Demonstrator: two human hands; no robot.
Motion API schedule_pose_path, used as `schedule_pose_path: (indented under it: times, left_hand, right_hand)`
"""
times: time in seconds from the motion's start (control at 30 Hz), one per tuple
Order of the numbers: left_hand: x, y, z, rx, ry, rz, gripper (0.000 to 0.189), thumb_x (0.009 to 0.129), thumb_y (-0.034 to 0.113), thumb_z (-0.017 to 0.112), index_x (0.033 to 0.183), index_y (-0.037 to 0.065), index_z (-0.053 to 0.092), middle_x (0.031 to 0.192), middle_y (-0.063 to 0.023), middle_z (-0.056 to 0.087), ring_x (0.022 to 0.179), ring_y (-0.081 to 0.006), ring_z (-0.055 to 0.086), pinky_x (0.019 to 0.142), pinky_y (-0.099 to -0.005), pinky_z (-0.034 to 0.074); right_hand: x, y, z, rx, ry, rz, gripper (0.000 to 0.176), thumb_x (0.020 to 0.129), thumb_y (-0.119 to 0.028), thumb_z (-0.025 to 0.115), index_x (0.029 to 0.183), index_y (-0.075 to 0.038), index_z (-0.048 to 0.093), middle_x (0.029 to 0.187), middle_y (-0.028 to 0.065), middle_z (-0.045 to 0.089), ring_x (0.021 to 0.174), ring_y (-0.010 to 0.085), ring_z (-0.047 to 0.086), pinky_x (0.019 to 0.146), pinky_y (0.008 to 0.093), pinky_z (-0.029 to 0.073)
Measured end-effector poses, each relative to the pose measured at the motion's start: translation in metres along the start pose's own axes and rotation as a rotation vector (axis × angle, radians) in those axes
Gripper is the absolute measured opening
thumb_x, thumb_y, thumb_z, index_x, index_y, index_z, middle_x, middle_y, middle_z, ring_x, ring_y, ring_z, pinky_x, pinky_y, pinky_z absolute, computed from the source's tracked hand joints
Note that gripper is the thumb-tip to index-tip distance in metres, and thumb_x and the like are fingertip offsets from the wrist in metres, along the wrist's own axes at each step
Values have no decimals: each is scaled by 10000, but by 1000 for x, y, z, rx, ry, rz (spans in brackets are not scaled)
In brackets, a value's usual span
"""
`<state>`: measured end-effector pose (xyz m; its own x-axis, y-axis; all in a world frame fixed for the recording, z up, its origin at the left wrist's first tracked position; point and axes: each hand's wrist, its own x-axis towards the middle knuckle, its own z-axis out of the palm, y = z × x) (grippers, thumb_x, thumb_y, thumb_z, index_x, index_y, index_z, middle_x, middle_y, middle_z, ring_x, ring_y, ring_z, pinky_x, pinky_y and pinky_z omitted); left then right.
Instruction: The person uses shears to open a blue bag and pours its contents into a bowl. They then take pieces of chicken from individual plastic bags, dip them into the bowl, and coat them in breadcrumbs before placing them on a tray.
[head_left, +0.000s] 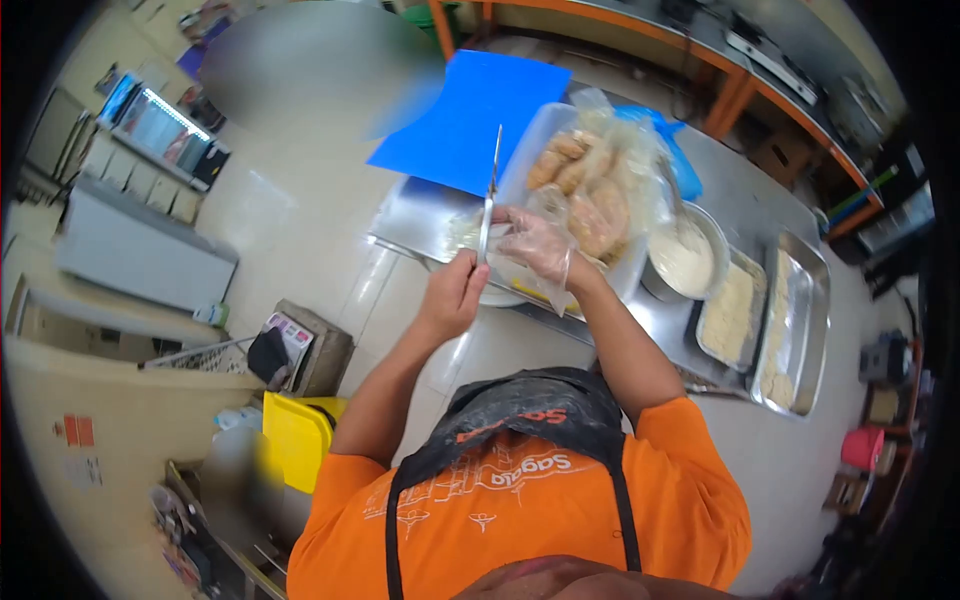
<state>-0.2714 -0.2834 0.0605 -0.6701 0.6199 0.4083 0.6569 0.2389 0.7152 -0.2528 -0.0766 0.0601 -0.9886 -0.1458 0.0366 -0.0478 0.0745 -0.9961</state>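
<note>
A knife (497,165) with a pale handle points away from me, its blade over a blue sheet (485,115). My bare left hand (453,297) is closed around the handle's lower end. My right hand (540,243), in a clear plastic glove, has its bent fingers against the handle higher up; its exact grip is partly hidden. Just beyond the right hand is a translucent tub (517,172) holding plastic bags of light-brown food pieces (597,215). Both hands are above the near edge of a steel table (412,215).
Right of the tub stand a metal pot (672,278) of creamy white mixture, a tray (731,310) of pale crumbs and a long steel tray (810,320) with some crumbs. A blue bag (680,165) lies behind. A yellow bin (295,440) stands at lower left.
</note>
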Motion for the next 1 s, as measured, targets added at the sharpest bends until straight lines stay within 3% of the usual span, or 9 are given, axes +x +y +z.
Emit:
schedule_pose_path:
  times: [0.03, 0.13, 0.3, 0.4, 0.47, 0.57, 0.67, 0.77, 1.0]
  left_hand:
    - [12, 9, 2, 82, -54, 0, 140, 956, 159, 568, 890, 44, 526, 725, -163, 559, 642, -362, 555, 577, -380, 452]
    - [52, 40, 27, 161, -66, 327, 136, 913, 131, 638, 886, 19, 566, 707, -134, 552, 616, -327, 561, 552, -399, 444]
    - [99, 95, 94, 152, -205, 570, 230, 827, 203, 742, 903, 36, 602, 788, -122, 602, 695, -316, 608, 608, -397, 492]
    - [132, 118, 132, 42, -221, 627, 259, 807, 221, 762, 907, 38, 607, 834, -124, 619, 711, -296, 611, 619, -380, 496]
    - [172, 119, 158, 7, -191, 642, 272, 800, 228, 771, 906, 38, 607, 852, -122, 624, 708, -284, 606, 622, -372, 494]
    - [253, 115, 202, 129, -279, 526, 253, 857, 265, 699, 914, 38, 603, 877, -151, 639, 814, -329, 637, 711, -421, 504]
    - [344, 106, 257, 276, -312, 474, 280, 877, 305, 673, 933, 39, 609, 836, -156, 627, 730, -311, 606, 678, -419, 492]
    - [426, 71, 330, 441, -465, 403, 314, 887, 338, 647, 977, 41, 605, 940, -183, 650, 859, -342, 634, 756, -458, 491]
    - [509, -19, 483, 939, -697, 206, 425, 901, 412, 587, 1161, 77, 626, 1153, -184, 657, 1101, -364, 619, 909, -468, 510]
  right_hand:
    - [-9, 2, -9, 259, -54, 3, 499, 847, -163, 626, 1305, -5, 504, 1210, 146, 599, 1152, 275, 572, 1004, 370, 438]
    - [-46, -9, -28, 794, 22, -66, 492, 839, -149, 661, 1294, -26, 522, 1188, 95, 608, 1113, 198, 584, 965, 340, 465]
    - [-120, 4, -86, 901, 525, -154, 448, 805, -109, 765, 1203, -35, 572, 1069, 74, 637, 942, 163, 637, 785, 285, 533]
    - [-184, 31, -137, 808, 850, -144, 344, 814, -121, 769, 1104, -39, 603, 995, 59, 642, 823, 149, 640, 709, 281, 540]
    - [-236, 22, -163, 476, 999, 18, 241, 829, -134, 761, 1003, -39, 623, 914, 51, 644, 758, 141, 631, 682, 283, 538]
    - [-316, 41, -208, 174, 1050, 227, 238, 825, -125, 753, 1006, -13, 645, 850, 46, 643, 748, 138, 628, 684, 285, 536]
    - [-369, 66, -247, -92, 1232, 395, 299, 803, -80, 745, 1076, -9, 646, 859, 39, 644, 788, 129, 615, 694, 273, 519]
    - [-403, 79, -280, 19, 1404, 323, 321, 784, -46, 739, 1087, -17, 638, 859, 31, 638, 795, 116, 597, 693, 266, 503]
    - [-429, 82, -356, -34, 1136, 543, 286, 774, -188, 797, 910, -46, 589, 761, -11, 556, 672, 97, 509, 613, 251, 455]
